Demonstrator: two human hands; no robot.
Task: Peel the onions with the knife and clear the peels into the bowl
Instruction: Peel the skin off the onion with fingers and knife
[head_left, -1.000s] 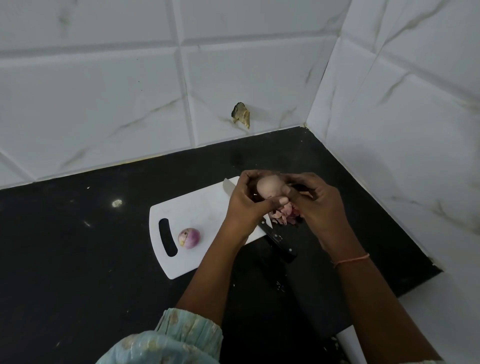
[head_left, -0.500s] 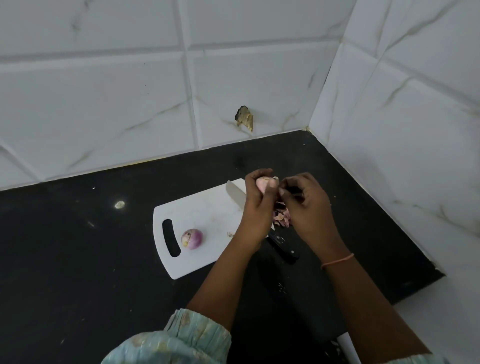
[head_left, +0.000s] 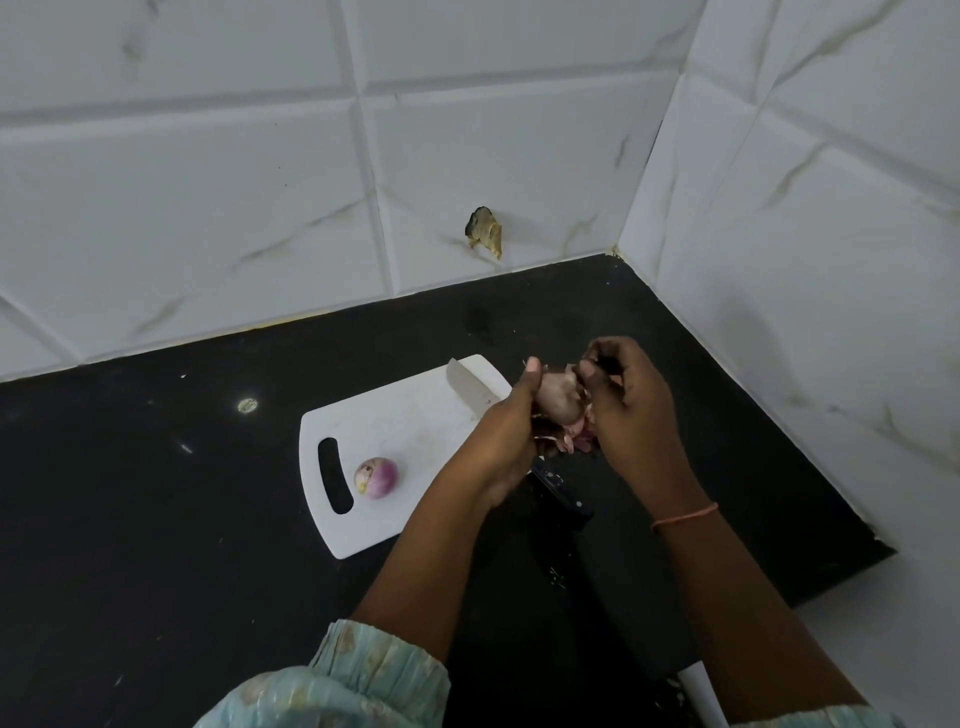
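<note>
Black countertop (head_left: 156, 519) in a corner of white marbled wall tiles (head_left: 208, 208). Broken hole (head_left: 485, 231) low in back tile. White cutting board (head_left: 395, 415) on counter.

A cutting board (head_left: 395, 415) lies on the counter (head_left: 156, 493) before the wall. An onion (head_left: 376, 477) sits on its left part, beside the handle slot. A knife (head_left: 470, 397) lies across its right side, with peels (head_left: 569, 441) just right of it.

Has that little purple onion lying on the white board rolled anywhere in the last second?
No. The purple onion lies in the same spot beside the handle slot of the cutting board; only the camera view shifted slightly.
</note>
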